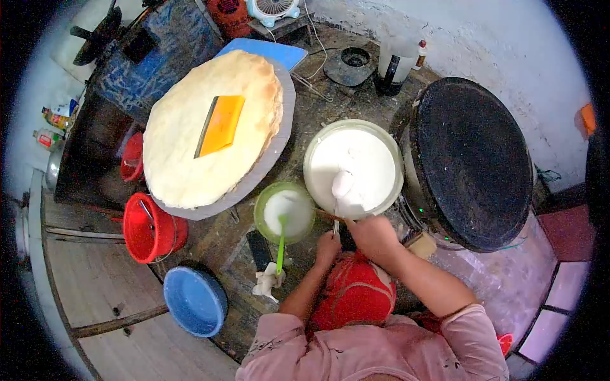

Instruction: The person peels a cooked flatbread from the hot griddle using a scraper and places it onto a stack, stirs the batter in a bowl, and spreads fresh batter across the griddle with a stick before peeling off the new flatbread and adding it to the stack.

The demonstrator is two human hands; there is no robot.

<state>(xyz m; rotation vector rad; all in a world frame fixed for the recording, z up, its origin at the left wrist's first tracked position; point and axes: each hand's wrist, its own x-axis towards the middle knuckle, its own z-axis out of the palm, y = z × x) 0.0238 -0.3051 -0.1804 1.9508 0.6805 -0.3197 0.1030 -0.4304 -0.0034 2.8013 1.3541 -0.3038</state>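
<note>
My left hand [328, 246] is closed around the handle of a ladle [342, 184], whose bowl rests in white batter inside a pale round tub [309, 181]. Just to the right, my right hand [373, 236] is closed at the tub's near edge, gripping a thin brown stick [327, 214] that points left; its far end is hard to make out. Left of the tub stands a green bowl [258, 219] of white powder or grains with a green spoon [281, 251] in it. A red cloth or apron [356, 295] lies below my hands.
A round black griddle [473, 162] stands right. At left, a stack of flat pancakes [184, 133] bears an orange scraper [222, 126]. A red bucket [175, 235], a blue basin [196, 301] and a dark-handled tool [258, 251] are nearer. Behind are a clear jug [395, 63] and small fan [274, 7].
</note>
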